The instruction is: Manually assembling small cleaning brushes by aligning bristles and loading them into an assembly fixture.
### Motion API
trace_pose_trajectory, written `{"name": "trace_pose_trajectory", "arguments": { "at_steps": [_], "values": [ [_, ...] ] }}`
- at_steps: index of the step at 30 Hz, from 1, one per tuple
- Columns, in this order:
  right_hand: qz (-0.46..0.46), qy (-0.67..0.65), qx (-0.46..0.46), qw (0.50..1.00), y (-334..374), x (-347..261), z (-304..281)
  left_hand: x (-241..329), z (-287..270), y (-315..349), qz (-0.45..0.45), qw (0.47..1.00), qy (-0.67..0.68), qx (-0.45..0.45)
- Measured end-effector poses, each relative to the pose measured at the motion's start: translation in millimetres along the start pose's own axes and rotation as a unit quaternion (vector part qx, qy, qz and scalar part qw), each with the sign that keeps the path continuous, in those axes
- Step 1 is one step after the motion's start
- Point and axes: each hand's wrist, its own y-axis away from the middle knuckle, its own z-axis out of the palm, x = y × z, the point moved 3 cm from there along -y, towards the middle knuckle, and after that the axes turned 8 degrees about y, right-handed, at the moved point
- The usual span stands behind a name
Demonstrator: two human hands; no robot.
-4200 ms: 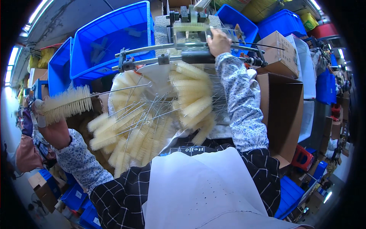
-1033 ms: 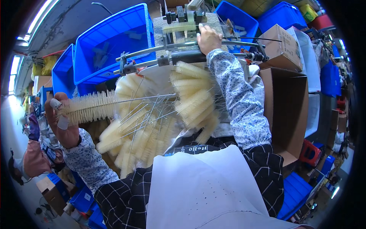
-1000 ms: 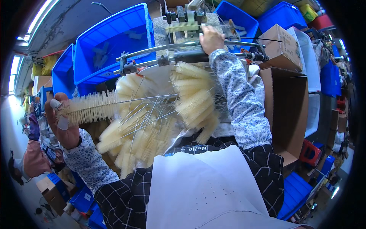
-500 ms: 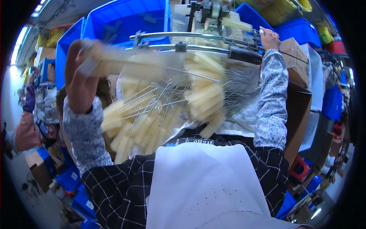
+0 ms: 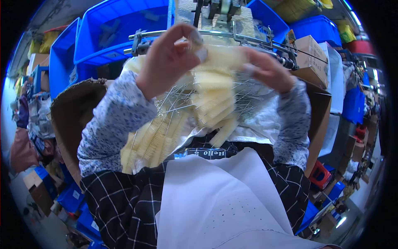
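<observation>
In front of the machine, my left hand (image 5: 176, 56) is closed, thumb and fingers pinched on the left end of a cream bristle brush (image 5: 226, 57). White wraps cover some of its fingertips. My right hand (image 5: 267, 68) is at the brush's right end with fingers curled round it, though motion smears both. Below them lies a stack of cream bristle brushes (image 5: 213, 97) with twisted wire stems (image 5: 248, 99). More brushes (image 5: 155, 137) lie to the left, nearer my body, their wires crossing over the pile.
Behind my hands stands a machine with metal rods (image 5: 253, 39). Blue bins (image 5: 124, 31) are at the back left and another blue bin (image 5: 317, 31) at the back right. Cardboard (image 5: 78, 112) flanks the pile, and a carton (image 5: 309, 54) stands right of the machine.
My left hand has moved right from the far left, carrying the brush. My right hand has left the machine's right end and come inward to the brush. The machine's roller bar has shifted back.
</observation>
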Motion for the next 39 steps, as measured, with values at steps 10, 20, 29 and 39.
{"name": "trace_pose_trajectory", "arguments": {
  "at_steps": [10, 20, 29, 39],
  "values": [
    [0.21, 0.571, 0.377, 0.698, 14, 102, -69, 25, -150, 165, -0.267, 0.82, -0.506, 0.016],
    [0.27, 0.561, 0.321, 0.714, -8, 128, -75, 9, -171, 213, -0.531, 0.812, -0.235, 0.063],
    [0.244, 0.563, 0.335, 0.715, -5, 124, -76, 9, -163, 206, -0.513, 0.838, -0.18, 0.037],
    [0.227, 0.56, 0.31, 0.734, -17, 156, -96, 50, -145, 166, -0.488, 0.84, -0.238, 0.022]
  ]
}}
